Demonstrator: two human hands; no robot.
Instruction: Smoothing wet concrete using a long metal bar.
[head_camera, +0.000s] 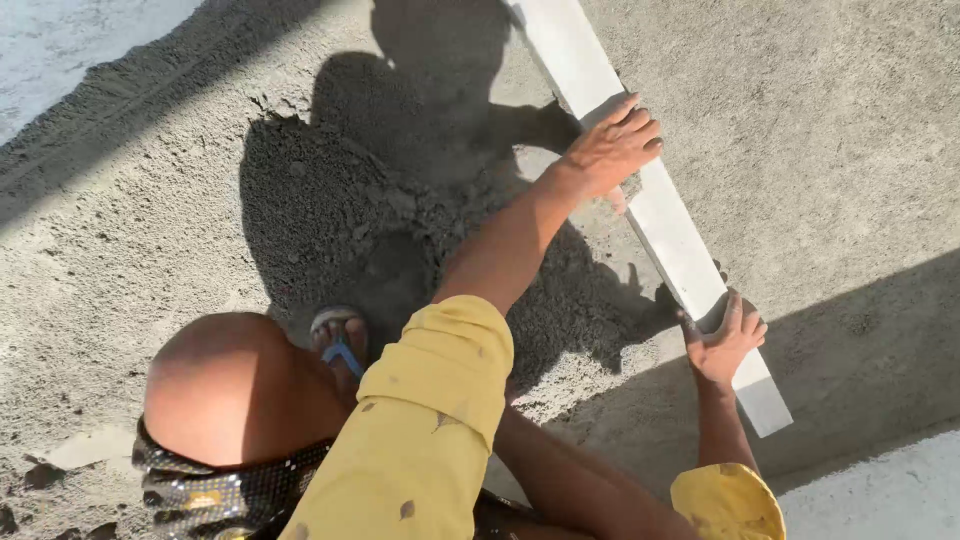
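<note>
Both hands grip the long white straightedge (660, 215): left hand (612, 150) pressing its middle, right hand (727, 340) clasping near its lower end. Judging by this, the levelling of the wet mortar (340, 210) on the floor (850, 150) is under way; the next pull needs even pressure.

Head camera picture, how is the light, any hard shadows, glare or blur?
Head view: harsh low sunlight, sharp focus; dark shadows cross the grey mortar heap; the long white straightedge glares near the left hand, its end beyond the right hand is shaded.

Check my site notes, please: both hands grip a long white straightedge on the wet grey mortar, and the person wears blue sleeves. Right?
Not quite: the sleeves are yellow, not blue, as the head view shows. The rest holds: left hand and right hand both grip the long white straightedge on the wet grey mortar.
</note>
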